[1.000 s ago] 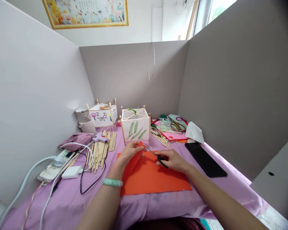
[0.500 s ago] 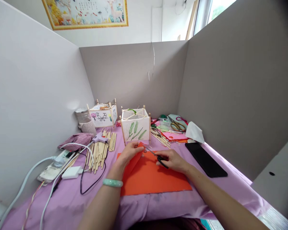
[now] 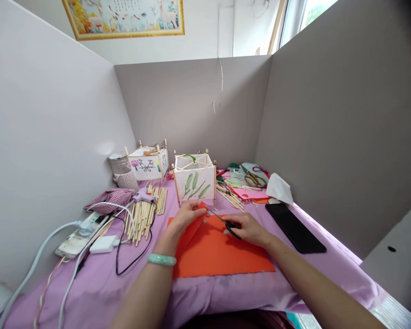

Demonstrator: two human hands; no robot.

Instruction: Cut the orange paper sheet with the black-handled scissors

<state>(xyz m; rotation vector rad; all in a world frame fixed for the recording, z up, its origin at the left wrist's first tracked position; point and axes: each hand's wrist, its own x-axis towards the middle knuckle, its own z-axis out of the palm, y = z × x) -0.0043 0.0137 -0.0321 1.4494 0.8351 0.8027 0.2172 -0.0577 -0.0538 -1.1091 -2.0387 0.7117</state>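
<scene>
My left hand (image 3: 189, 215) pinches a folded-up piece of red paper (image 3: 194, 228) near its top corner. A green bracelet circles the left wrist. In my right hand (image 3: 248, 228) are black-handled scissors (image 3: 233, 230), their thin blades pointing up and left to the edge of the held paper. Under both hands an orange-red sheet (image 3: 226, 256) lies flat on the purple cloth. Just behind my hands stands a white box lantern (image 3: 195, 183) with green plant drawings and stick corners.
Wooden sticks (image 3: 142, 221), a purple glue gun (image 3: 144, 195), a power strip (image 3: 73, 240) and cables lie left. A second lantern (image 3: 145, 168) and a jar (image 3: 119, 164) stand behind. Right are a black phone (image 3: 294, 228), white tissue (image 3: 280, 188), gold-handled scissors (image 3: 255, 179) and paper scraps.
The view has shifted slightly. Both hands hold the paper and scissors in nearly the same positions as before.
</scene>
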